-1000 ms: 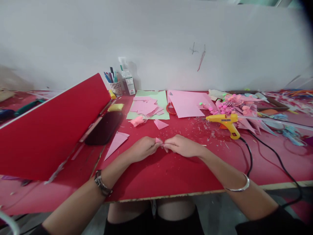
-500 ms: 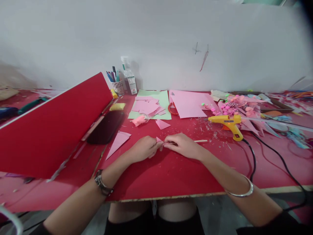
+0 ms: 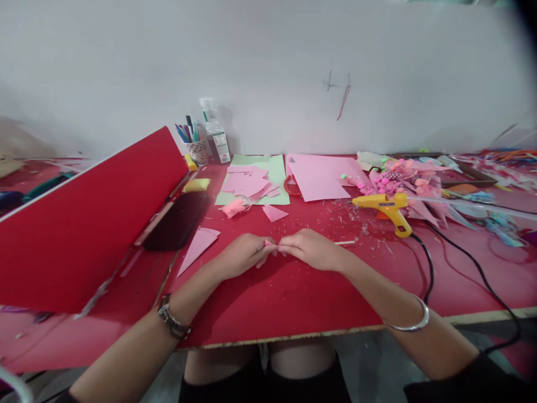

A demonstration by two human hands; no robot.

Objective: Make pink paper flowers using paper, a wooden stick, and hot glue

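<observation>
Little has moved since a second ago: both hands sit in the same spot left of the gun, but their fingertips have drawn closer, so less of the pink scrap shows between them. Largest first, the table (image 3: pixel 293 302) runs wide, its front edge well nearer the person than the gun (image 3: pixel 386 206). The board (image 3: pixel 84 224) leans up far left of the gun and walls off that side. The pink sheet (image 3: pixel 321 176) lies just behind and left of the gun, and the cord (image 3: pixel 428 263) trails from the gun's grip toward the front edge. The left hand (image 3: pixel 243 254) and right hand (image 3: pixel 312 249) are curled nearly closed, meeting thumb to finger and each pinching one end of the scrap (image 3: pixel 268 243), which sits low over the table, left of the gun. A thin stick (image 3: pixel 346 242) lies between the right hand and the gun. By my judgement the pinch works best with both grips kept close and the wrists resting on the table, since so small a piece slips easily. Bare red surface lies between the hands and the front edge; rightward, the cord and gun crowd the way.
</observation>
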